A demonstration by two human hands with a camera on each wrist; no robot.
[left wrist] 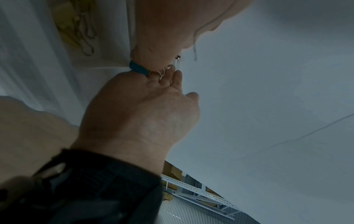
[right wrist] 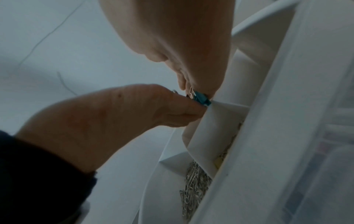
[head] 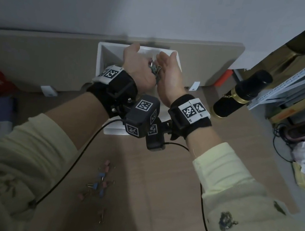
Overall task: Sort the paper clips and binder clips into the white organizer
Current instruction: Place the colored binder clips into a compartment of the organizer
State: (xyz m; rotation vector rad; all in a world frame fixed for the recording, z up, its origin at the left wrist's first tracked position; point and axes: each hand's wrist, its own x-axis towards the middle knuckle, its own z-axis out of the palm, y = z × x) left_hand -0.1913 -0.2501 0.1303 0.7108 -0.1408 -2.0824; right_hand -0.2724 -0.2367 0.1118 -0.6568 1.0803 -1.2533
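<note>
The white organizer (head: pixel 101 57) stands on the brown surface (head: pixel 168 176), and both hands are raised together right over its far compartments. The left hand (head: pixel 134 68) and the right hand (head: pixel 170 74) are cupped side by side, palms facing each other, carrying a small bunch of binder clips (head: pixel 154 69) between them. Seen from the wrist cameras, a teal binder clip (right wrist: pixel 201 98) is squeezed between the two hands just above one of the organizer's inner walls, with wire handles poking out beside it. The fingers look loosely curved around the load, not clenched, though the dim and blurred pictures make the exact hold hard to read.

As for progress, part of the job looks done. A heap of silver paper clips (right wrist: pixel 193 186) already lies in one compartment of the organizer, and something yellowish with wire loops (left wrist: pixel 80 30) sits in another; I cannot tell whether those are clips of a second kind. The handful now held over the organizer seems about to be let go into a compartment.

What is left: a scatter of pink and blue binder clips (head: pixel 99 182) lies on the surface, well short of the organizer on the person's side. Those need at least one more scoop.
</note>
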